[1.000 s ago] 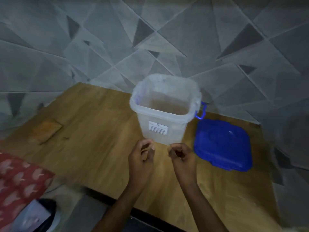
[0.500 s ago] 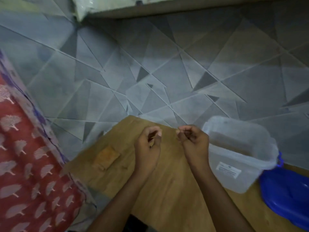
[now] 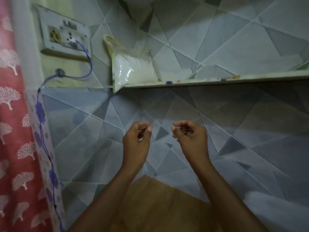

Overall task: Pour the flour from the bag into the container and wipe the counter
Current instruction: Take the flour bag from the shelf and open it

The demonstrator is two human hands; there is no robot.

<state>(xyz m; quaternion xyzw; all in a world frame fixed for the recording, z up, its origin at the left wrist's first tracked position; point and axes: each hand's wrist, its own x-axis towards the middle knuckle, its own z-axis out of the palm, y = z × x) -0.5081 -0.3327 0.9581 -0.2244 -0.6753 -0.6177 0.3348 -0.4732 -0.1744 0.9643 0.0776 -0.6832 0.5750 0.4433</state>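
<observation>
A clear plastic bag of white flour (image 3: pixel 133 69) stands on the left end of a wall shelf (image 3: pixel 217 79), its knotted top leaning against the tiles. My left hand (image 3: pixel 137 139) and my right hand (image 3: pixel 190 136) are raised side by side well below the shelf, fingers loosely curled and holding nothing. The translucent container (image 3: pixel 274 205) shows only as a blurred pale rim at the lower right. A corner of the wooden counter (image 3: pixel 158 198) lies between my forearms.
A switch and socket board (image 3: pixel 63 37) is fixed to the wall at the upper left, with a blue cable (image 3: pixel 87 52) hanging down from it. A red patterned curtain (image 3: pixel 15 131) fills the left edge. Grey triangle-pattern tiles (image 3: pixel 250 123) cover the wall.
The view has swung up and left from the counter to the shelf, bringing the flour bag into sight. Both hands have risen together; the container has slid to the lower right and the blue lid is out of view.
</observation>
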